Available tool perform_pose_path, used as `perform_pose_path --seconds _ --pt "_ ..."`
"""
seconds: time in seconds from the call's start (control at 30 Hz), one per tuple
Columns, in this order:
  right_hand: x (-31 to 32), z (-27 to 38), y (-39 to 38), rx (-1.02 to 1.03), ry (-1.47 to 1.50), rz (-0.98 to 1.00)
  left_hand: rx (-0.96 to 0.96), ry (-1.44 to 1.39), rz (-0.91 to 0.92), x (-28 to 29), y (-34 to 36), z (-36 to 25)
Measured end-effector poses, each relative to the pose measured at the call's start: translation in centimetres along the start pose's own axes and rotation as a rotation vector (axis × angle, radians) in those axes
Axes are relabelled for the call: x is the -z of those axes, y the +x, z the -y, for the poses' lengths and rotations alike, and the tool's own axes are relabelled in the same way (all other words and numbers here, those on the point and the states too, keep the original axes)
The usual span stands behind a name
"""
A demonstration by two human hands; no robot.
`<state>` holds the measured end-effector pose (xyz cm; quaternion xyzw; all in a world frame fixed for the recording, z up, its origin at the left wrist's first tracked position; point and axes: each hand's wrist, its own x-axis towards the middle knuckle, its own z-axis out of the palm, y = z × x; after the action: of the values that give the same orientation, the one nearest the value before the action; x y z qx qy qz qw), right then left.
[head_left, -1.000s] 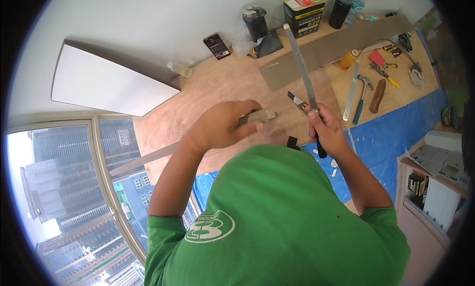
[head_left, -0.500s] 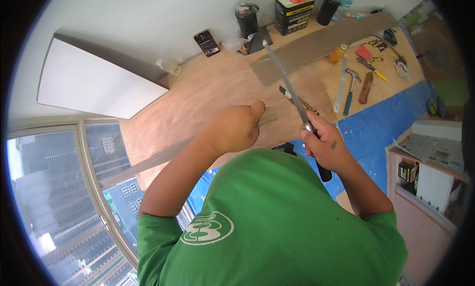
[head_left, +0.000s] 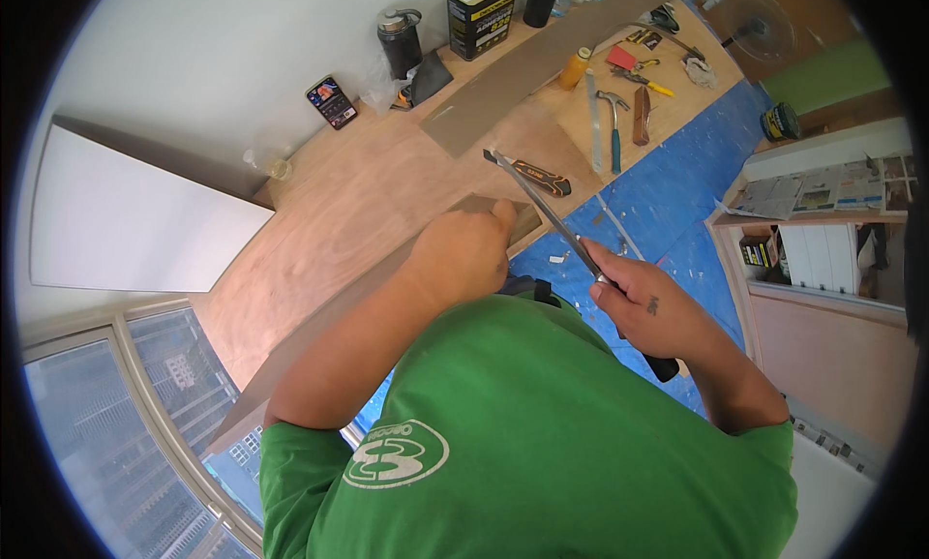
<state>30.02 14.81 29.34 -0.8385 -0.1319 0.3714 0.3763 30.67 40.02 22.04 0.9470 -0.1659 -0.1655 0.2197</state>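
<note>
- The right hand (head_left: 639, 302) is closed around the black handle of a long, narrow grey metal file (head_left: 537, 199), with the thumb along its base.
- The file slants up and to the left from that hand, its blade pointing over the bare plywood bench (head_left: 319, 211).
- The left hand (head_left: 464, 254) is curled like a fist over the near end of a long, flat grey-brown strip (head_left: 324, 329); I cannot tell whether the fingers pinch its edge, since the hand hides them.
- The strip lies along the front edge of the bench and runs under the left forearm toward the window (head_left: 106, 404).
- A black-and-orange utility knife (head_left: 542, 177) lies on the bench just beyond the file, partly crossed by its blade in this view.
- To the right lie a claw hammer with a teal handle (head_left: 615, 148), a thin silver metal ruler (head_left: 593, 123) and a reddish-brown block (head_left: 642, 114), side by side.
- Behind them stands a small orange bottle (head_left: 575, 67), near yellow-handled pliers (head_left: 658, 88).
- A wide brown board (head_left: 532, 75) lies along the back, before a black-and-yellow rectangular tin (head_left: 481, 22).
- Blue sheeting (head_left: 677, 201) spreads beside the bench.
</note>
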Motion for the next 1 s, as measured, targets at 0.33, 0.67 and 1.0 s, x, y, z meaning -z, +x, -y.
perform_pose_path --seconds 0.33,0.67,1.0 --pt "-0.6 -1.0 0.1 0.176 -0.186 -0.047 -0.006 0.004 -0.004 -1.5 -0.3 -1.1" --pt "0.0 0.7 0.0 0.042 -0.13 0.025 -0.006 0.017 0.004 -1.7 0.0 -1.3" --pt "-0.5 1.2 0.2 0.061 -0.18 0.024 0.004 0.005 0.011 -1.9 0.1 -1.0"
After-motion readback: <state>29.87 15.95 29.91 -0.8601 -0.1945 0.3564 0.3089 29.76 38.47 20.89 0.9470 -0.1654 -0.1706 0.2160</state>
